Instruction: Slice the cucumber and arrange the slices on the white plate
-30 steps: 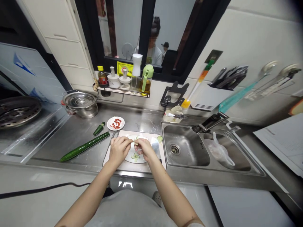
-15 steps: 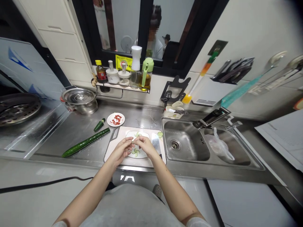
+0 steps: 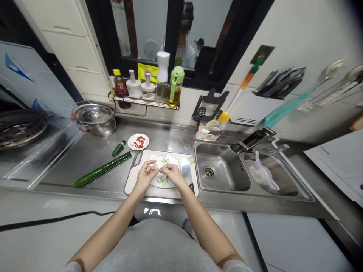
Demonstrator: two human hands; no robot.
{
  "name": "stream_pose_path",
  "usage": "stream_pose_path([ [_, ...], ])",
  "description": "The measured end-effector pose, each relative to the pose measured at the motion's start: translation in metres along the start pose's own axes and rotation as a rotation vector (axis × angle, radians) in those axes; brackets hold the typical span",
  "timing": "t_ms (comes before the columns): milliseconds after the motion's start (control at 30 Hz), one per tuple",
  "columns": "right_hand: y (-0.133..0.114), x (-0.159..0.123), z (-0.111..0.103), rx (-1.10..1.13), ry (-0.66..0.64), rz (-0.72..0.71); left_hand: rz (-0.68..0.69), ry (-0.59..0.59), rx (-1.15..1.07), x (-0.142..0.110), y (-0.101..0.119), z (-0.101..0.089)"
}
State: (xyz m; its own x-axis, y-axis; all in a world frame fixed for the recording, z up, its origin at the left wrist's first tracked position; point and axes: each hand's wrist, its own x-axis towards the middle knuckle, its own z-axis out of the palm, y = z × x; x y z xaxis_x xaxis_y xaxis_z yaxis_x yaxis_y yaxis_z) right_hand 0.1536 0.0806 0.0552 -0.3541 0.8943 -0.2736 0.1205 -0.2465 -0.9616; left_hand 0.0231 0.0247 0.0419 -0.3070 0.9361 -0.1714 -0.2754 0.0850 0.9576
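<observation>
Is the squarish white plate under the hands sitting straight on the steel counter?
No, the squarish white plate rests on the pinkish cutting board, beside the knife.

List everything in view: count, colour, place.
serving plate: one, white, on cutting board
cutting board: one, pale pink, on counter
cucumber slices: several, pale green, on serving plate
knife: one, silver-and-black, cutting board's right
long cucumber: one, green, left counter
cucumber offcut: count unclear, green, behind long cucumber
small plate: one, white, left counter
chopped bits: many, red, on small plate
pot: one, silver, left counter
jars: two, white, wall shelf
bottles: three, mixed colours, wall shelf
sink basins: two, silver, right
bag: one, whitish, right basin
utensil holder: one, white, above sink basins
window: one, dark-framed, behind wall shelf
left hand, right hand: two, bare, over serving plate
</observation>
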Motion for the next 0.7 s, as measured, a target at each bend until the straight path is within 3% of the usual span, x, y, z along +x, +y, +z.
stream_pose_path([
  [200, 0.006, 0.003, 0.005, 0.024, 0.04, 0.084, 0.119, 0.09, 0.084, -0.001, -0.012, 0.005],
  [400, 0.012, 0.006, 0.007, 0.038, 0.029, 0.186, 0.125, 0.165, 0.138, -0.003, -0.026, 0.004],
  [567, 0.031, 0.023, 0.005, -0.057, -0.031, 0.197, 0.123, 0.21, 0.228, 0.006, -0.042, -0.011],
  [700, 0.046, 0.044, 0.006, -0.219, -0.034, 0.152, 0.092, 0.2, 0.459, 0.02, -0.053, -0.027],
])
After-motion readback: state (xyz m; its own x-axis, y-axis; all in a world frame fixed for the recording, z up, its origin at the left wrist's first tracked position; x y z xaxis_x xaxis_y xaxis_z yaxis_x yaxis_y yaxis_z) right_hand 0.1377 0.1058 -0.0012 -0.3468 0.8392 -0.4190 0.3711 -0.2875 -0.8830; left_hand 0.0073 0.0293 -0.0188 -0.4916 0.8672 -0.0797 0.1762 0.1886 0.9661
